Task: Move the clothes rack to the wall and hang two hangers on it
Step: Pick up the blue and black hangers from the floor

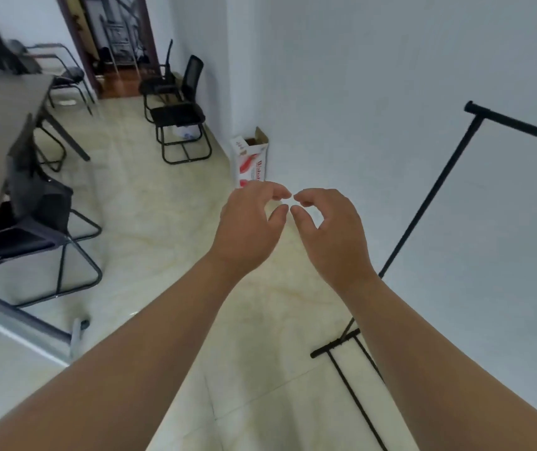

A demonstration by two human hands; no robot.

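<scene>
Both hands are empty, left hand [249,222] and right hand [327,227] loosely curled with fingertips almost meeting, gripping nothing. The clothes rack [423,203] stands on the floor [169,206] just to the right, seemingly parked by the wall [374,76] already. No hangers visible, so fetching them looks next. Cardboard box [252,157] sits farther back against the wall.
</scene>
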